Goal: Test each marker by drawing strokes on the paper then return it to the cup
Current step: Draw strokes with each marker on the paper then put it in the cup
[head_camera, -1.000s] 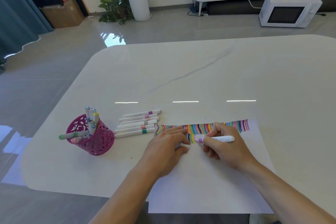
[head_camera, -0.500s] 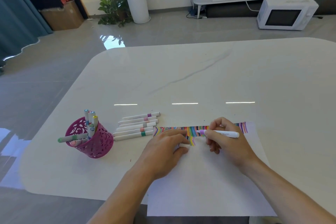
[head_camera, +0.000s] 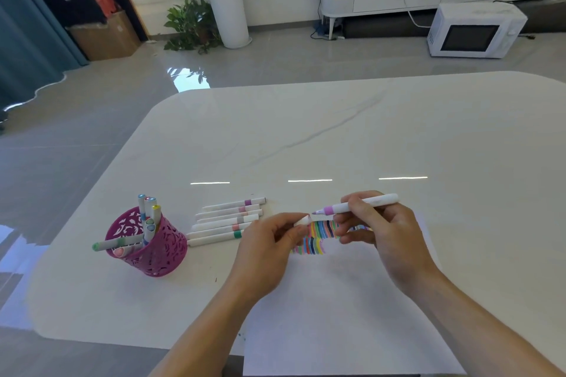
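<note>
White lilac-banded marker (head_camera: 386, 199) ran left-right, nib pointing left; right hand (head_camera: 389, 239) gripped it, left hand (head_camera: 266, 251) pinched a white cap (head_camera: 303, 220).

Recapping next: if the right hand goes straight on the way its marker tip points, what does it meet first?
Probably the cap pinched in the left hand: the marker in the right hand points left at it across a small gap. Depth is unclear, so it may miss.
</note>
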Motion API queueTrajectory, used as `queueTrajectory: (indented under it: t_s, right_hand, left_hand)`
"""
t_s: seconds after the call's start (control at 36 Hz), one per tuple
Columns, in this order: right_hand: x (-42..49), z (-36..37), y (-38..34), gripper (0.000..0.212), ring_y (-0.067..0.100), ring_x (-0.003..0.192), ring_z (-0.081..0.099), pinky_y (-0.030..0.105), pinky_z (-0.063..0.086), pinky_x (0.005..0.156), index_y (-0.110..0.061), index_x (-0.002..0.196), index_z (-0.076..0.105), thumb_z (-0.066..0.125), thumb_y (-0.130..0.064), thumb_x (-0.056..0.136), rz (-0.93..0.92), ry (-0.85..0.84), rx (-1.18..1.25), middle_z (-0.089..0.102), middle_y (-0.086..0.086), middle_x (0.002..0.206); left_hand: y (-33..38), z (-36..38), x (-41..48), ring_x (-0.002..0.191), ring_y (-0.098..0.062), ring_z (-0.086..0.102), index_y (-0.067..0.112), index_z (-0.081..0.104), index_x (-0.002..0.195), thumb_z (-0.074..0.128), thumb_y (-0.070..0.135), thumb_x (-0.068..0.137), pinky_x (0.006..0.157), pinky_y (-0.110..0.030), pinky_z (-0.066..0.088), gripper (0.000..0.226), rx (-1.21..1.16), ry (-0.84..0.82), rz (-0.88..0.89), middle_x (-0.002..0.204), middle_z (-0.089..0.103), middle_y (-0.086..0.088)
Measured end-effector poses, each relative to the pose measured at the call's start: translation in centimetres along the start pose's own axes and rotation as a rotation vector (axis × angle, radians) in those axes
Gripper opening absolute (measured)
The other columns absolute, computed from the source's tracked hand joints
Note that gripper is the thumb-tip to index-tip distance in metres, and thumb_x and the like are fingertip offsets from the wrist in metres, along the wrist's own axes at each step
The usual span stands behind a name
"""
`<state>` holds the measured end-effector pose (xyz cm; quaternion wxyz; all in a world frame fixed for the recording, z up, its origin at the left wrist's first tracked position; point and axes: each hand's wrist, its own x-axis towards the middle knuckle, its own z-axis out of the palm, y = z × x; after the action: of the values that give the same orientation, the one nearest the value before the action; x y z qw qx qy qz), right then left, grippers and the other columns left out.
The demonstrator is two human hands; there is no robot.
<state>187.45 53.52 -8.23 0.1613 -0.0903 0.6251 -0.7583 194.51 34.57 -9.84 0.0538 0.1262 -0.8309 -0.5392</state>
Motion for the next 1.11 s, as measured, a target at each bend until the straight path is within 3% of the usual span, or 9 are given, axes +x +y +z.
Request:
queueTrajectory:
  t_s: [0.06, 0.14, 0.47, 0.64, 0.83, 1.11]
  right_hand:
    - [0.0, 0.0, 0.0, 0.025, 0.024, 0.070, 0.071, 0.032, 0.061, 0.062, -0.009, 0.086, 0.076, 0.058, -0.012, 0.104, 0.004, -0.001, -0.001, 0.078, 0.016, 0.086]
    - [-0.1, 0.1, 0.5, 0.016, 0.026, 0.069, 0.072, 0.033, 0.062, 0.061, -0.001, 0.094, 0.071, 0.061, -0.011, 0.102, 0.032, -0.008, -0.025, 0.076, 0.017, 0.080]
    - [-0.2, 0.5, 1.3, 0.020, 0.030, 0.073, 0.073, 0.034, 0.062, 0.064, 0.003, 0.100, 0.070, 0.065, -0.016, 0.098, 0.070, -0.057, -0.036, 0.077, 0.020, 0.084]
    - [-0.4, 0.6, 1.1, 0.036, 0.034, 0.075, 0.074, 0.034, 0.062, 0.066, 0.002, 0.100, 0.071, 0.069, -0.031, 0.086, 0.073, -0.054, 0.013, 0.077, 0.021, 0.087]
    - [-0.5, 0.9, 0.6, 0.021, 0.033, 0.076, 0.076, 0.033, 0.062, 0.069, -0.009, 0.090, 0.077, 0.069, -0.028, 0.088, 0.059, -0.093, 0.103, 0.078, 0.021, 0.090]
    - [-0.9, 1.0, 0.8, 0.020, 0.033, 0.073, 0.076, 0.034, 0.062, 0.066, 0.004, 0.098, 0.069, 0.066, -0.016, 0.096, 0.072, -0.083, 0.125, 0.078, 0.023, 0.088]
  left_hand:
    - [0.1, 0.0, 0.0, 0.088, -0.008, 0.071, 0.041, 0.075, 0.101, 0.065, 0.021, 0.096, 0.086, -0.039, 0.057, 0.023, -0.008, -0.009, -0.002, 0.091, 0.076, 0.013]
    - [0.1, 0.0, 0.0, 0.087, -0.009, 0.071, 0.033, 0.077, 0.104, 0.068, 0.021, 0.095, 0.085, -0.036, 0.057, 0.018, -0.027, -0.024, -0.021, 0.091, 0.076, 0.012]
    - [0.5, 0.3, -0.6, 0.071, -0.013, 0.071, 0.024, 0.079, 0.098, 0.066, 0.009, 0.094, 0.069, -0.017, 0.055, 0.021, -0.079, -0.004, 0.003, 0.077, 0.075, 0.004]
    - [0.9, 0.4, -1.0, 0.067, -0.011, 0.071, 0.031, 0.078, 0.097, 0.065, 0.006, 0.094, 0.067, -0.020, 0.057, 0.028, -0.055, 0.029, 0.046, 0.074, 0.075, 0.007]
    - [1.5, 0.5, -1.3, 0.062, -0.012, 0.070, 0.038, 0.077, 0.094, 0.065, 0.006, 0.094, 0.066, -0.020, 0.057, 0.035, -0.039, 0.105, 0.128, 0.068, 0.072, 0.006]
    - [1.5, 0.8, -1.5, 0.056, -0.014, 0.066, 0.039, 0.075, 0.094, 0.063, 0.005, 0.095, 0.064, -0.028, 0.058, 0.035, 0.020, 0.093, 0.160, 0.062, 0.069, 0.004]
